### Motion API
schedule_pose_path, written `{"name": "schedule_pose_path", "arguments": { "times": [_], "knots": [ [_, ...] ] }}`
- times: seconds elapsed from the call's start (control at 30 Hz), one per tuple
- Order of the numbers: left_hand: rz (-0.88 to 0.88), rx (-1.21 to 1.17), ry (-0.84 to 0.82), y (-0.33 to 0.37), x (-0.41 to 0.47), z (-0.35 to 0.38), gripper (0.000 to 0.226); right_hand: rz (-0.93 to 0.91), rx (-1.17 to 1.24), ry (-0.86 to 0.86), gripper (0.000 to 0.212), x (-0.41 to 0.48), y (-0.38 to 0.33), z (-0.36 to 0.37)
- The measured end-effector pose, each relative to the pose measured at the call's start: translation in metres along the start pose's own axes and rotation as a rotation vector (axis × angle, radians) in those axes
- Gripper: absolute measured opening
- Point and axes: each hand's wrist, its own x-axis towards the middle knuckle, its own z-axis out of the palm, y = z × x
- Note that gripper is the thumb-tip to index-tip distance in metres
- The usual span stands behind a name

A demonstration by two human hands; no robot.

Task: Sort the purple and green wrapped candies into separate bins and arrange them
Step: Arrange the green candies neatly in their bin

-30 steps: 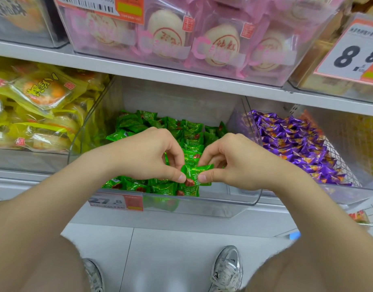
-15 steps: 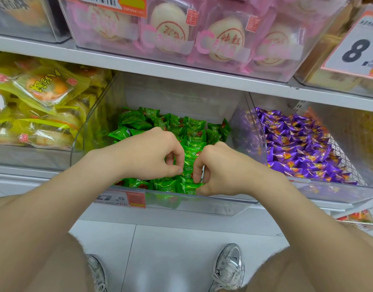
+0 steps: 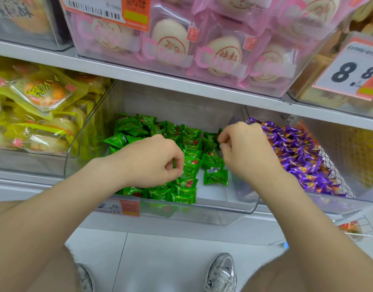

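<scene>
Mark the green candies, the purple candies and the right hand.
green candies (image 3: 128, 126): head view, back-left wrapper of the pile.
purple candies (image 3: 297, 152): head view, middle of the pile.
right hand (image 3: 244, 150): head view, back of the hand.

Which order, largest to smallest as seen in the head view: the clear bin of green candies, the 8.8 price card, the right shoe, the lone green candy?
1. clear bin
2. 8.8 price card
3. right shoe, cropped and farther off, so unsure against the card
4. lone green candy
</scene>
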Motion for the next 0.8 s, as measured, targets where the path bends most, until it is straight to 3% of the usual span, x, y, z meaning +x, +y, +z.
{"name": "schedule_pose_path", "arguments": {
  "times": [0.07, 0.17, 0.3, 0.6, 0.8],
  "knots": [
    [-0.01, 0.026, 0.027, 0.002, 0.002, 0.0, 0.012, 0.008, -0.113, -0.05, 0.021, 0.009, -0.002, 0.001],
    [-0.019, 0.038, 0.037, 0.002, 0.004, 0.0, 0.011, 0.016, -0.167, -0.235, 0.022, 0.014, -0.018, 0.002],
    [-0.014, 0.054, 0.033, -0.001, 0.003, 0.003, 0.01, 0.045, -0.249, -0.44, 0.064, 0.012, -0.031, 0.012],
    [-0.012, 0.056, 0.037, -0.002, 0.0, 0.002, 0.011, -0.043, -0.426, -0.37, 0.045, -0.001, -0.038, 0.017],
    [-0.004, 0.034, 0.024, 0.001, -0.001, 0.002, 0.011, -0.074, -0.313, -0.371, 0.034, -0.01, -0.033, 0.016]
  ]
}}
